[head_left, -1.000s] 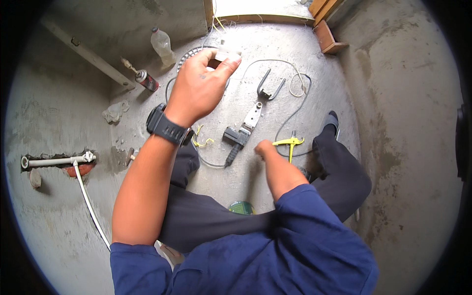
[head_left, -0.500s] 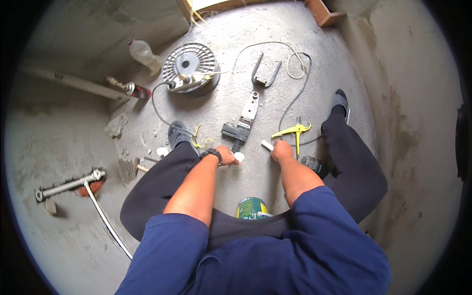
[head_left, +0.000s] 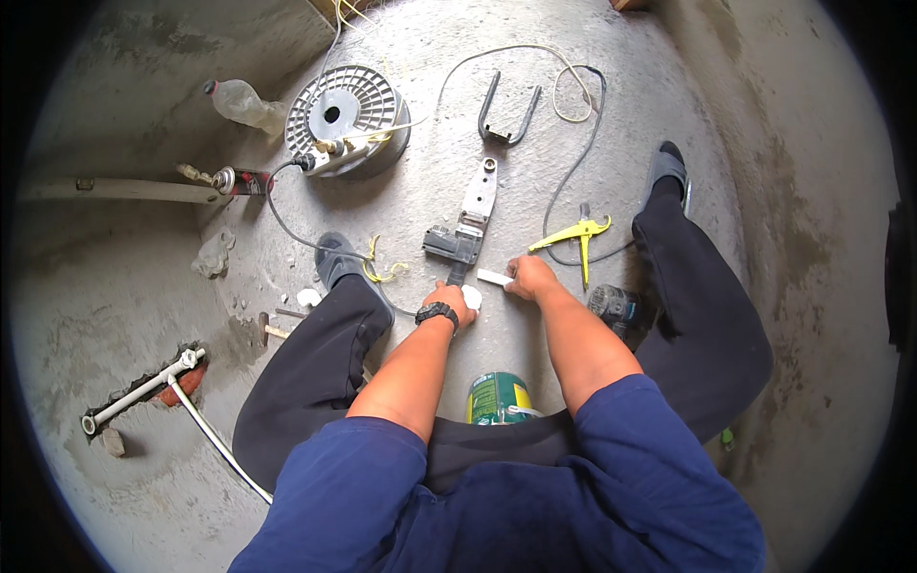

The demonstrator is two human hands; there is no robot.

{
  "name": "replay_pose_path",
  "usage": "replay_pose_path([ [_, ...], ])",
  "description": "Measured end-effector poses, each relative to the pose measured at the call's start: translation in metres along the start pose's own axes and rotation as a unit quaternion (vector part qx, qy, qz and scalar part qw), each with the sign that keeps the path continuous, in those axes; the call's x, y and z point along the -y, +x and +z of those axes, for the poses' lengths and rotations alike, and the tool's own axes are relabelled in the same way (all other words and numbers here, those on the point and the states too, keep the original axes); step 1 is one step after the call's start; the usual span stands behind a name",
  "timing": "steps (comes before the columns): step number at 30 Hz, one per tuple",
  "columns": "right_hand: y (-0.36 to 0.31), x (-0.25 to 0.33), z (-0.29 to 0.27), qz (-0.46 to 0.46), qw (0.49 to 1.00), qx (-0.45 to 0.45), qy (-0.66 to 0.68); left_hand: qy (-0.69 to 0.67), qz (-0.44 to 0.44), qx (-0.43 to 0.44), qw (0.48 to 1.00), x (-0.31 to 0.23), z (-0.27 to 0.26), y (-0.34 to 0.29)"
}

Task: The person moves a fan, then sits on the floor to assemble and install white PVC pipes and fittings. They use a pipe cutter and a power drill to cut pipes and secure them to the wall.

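Note:
My left hand (head_left: 459, 306) is closed around a small round white fitting (head_left: 472, 297), close by the black handle of a plastic pipe welder (head_left: 459, 241) lying on the floor. Whether that hand also touches the handle is unclear. In my right hand (head_left: 531, 277) a short white pipe (head_left: 494, 277) is gripped, its free end pointing left, just above the fitting and apart from it. Beyond the right hand lies a yellow pipe cutter (head_left: 579, 234). The fingertips of both hands are partly hidden.
A cable reel (head_left: 349, 115) with plugs stands far left; its cord (head_left: 564, 191) loops across the floor. A U-shaped black stand (head_left: 509, 134) lies ahead. A green can (head_left: 497, 399) stands between my legs, a power tool (head_left: 611, 306) by my right leg. White wall pipes (head_left: 143, 390) are at left.
My right hand has moved left with the white pipe, bringing it nearer the fitting. The left hand has turned slightly, still on the fitting. The whole view has shifted a little.

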State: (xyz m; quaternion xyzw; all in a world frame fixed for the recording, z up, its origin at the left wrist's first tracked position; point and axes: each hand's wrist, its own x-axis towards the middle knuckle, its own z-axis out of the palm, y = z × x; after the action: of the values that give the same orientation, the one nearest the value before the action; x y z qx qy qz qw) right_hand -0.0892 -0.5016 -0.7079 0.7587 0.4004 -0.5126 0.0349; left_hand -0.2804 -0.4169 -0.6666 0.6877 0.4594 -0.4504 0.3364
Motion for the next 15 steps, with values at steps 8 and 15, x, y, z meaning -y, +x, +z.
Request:
replay_pose_path([
  [8, -0.003, 0.007, 0.001, 0.010, 0.998, -0.013, -0.060, -0.008, 0.064, -0.017, 0.998, 0.016, 0.000, 0.002],
  [15, 0.007, 0.012, 0.012, 0.000, 1.000, -0.007, -0.015, -0.055, 0.092, -0.011, 0.994, 0.027, -0.004, -0.001],
])
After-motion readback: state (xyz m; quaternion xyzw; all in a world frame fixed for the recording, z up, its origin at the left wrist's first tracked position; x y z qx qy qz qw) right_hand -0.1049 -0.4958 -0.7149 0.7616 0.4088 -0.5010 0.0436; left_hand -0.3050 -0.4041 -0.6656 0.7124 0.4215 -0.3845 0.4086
